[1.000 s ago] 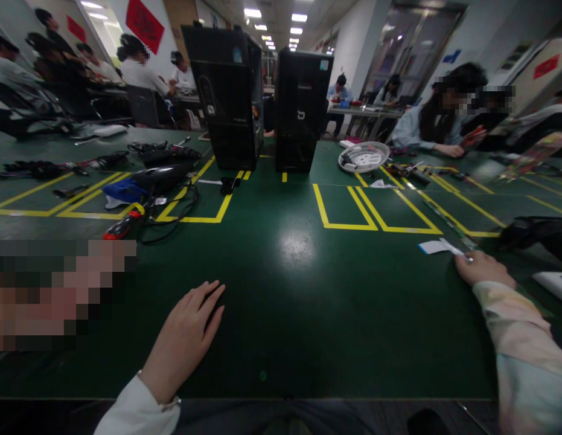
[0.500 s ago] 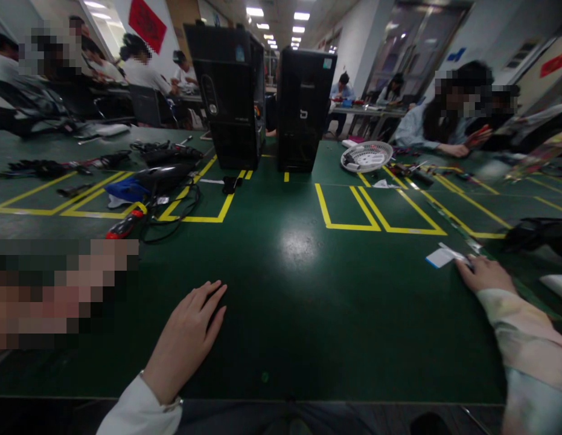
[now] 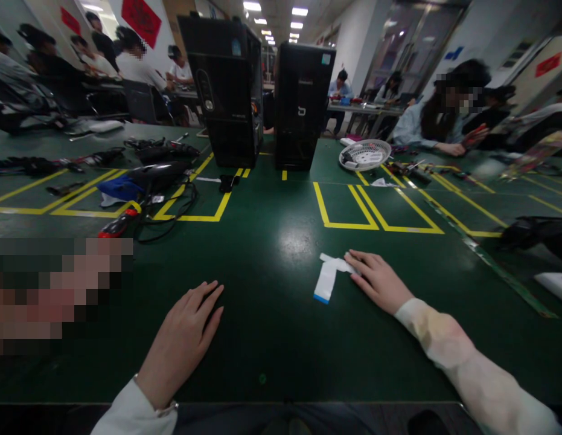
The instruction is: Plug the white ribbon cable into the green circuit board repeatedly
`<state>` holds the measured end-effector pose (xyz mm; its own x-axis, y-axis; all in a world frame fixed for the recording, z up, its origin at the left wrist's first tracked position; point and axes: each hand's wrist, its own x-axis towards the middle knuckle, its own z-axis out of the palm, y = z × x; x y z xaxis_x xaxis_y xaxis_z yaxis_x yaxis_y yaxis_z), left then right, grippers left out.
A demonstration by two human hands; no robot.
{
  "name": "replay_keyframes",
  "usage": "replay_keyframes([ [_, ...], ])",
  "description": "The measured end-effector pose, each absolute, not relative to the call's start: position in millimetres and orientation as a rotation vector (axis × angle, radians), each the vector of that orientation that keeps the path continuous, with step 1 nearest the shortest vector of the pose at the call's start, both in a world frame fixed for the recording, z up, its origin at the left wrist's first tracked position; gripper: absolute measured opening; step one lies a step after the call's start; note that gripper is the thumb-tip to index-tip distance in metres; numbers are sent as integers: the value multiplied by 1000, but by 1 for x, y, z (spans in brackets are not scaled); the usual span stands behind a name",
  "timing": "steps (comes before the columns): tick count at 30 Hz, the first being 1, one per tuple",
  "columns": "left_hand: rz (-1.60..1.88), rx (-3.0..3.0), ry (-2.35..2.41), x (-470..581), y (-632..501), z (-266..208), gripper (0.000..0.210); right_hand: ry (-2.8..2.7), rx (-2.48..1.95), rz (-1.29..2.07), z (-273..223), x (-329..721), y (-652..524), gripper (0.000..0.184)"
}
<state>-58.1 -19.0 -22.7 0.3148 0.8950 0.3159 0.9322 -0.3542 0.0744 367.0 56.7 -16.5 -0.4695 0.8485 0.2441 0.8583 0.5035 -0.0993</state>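
Observation:
My left hand [image 3: 183, 341] rests flat on the green tabletop with its fingers stretched out and nothing in it. Right of the middle, my right hand [image 3: 379, 281] has its fingertips closed on one end of a white flat ribbon cable [image 3: 326, 281]. The cable is bent, and its loose end with a blue tip points toward me. The end under my fingers is partly hidden.
Two black computer towers [image 3: 224, 109] stand at the back centre. A white basket [image 3: 366, 156] sits to their right. Cables, a blue-and-black item and a red-and-black handle [image 3: 118, 223] lie at left. Another person [image 3: 443, 127] sits across the table.
My right hand has moved left from the table's right side to near the middle, bringing the white ribbon cable along. My left hand has stayed in place.

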Motion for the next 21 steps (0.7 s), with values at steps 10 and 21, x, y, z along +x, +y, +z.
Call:
replay_keyframes([
  [10, -453, -2430, -1707, -58, -19, -21, 50, -2748, -916, 284, -1, 222, 21, 48],
  [21, -450, -2437, -1729, -58, -19, -22, 51, -2766, -798, 232, -6, 214, 28, 55],
])
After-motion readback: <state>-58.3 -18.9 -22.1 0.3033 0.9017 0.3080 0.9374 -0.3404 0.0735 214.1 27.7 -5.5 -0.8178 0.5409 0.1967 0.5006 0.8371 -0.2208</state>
